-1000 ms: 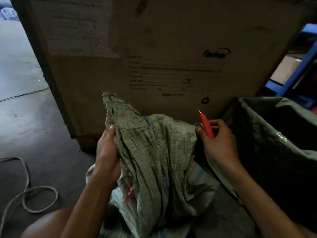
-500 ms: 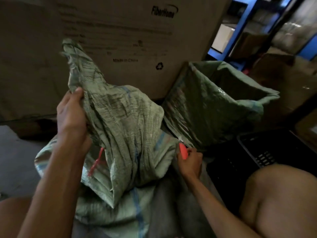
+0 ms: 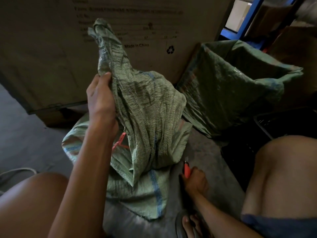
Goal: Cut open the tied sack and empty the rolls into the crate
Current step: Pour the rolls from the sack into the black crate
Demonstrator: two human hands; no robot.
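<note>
Biggest thing here is the cardboard box (image 3: 51, 54) filling the background behind the left hand's grip, with an open green sack (image 3: 231, 90) propped off to the right of it and the dark crate (image 3: 267, 122) tucked just below that, near our right knee. Up front is the tied sack (image 3: 145, 107) — we've got its gathered top bunched up, and the left hand (image 3: 101, 98) is clamped tight around that neck, holding it upright off the floor. Just under that grip there's a bit of red tie string (image 3: 120, 141) poking out.

What changed: a second ago our right hand (image 3: 195, 181) was up level with the sack top, cutter raised. Now it's dropped low, down by the floor beside the sack's base, fingers closed around the orange cutter (image 3: 187, 170) with the blade end pointing up. We've also swung our view right, so the crate is now in sight.

Our read — either the tie is about to be cut from below or the knife's being set aside. No rolls visible, so they're presumably inside, and the dumping isn't done yet.
</note>
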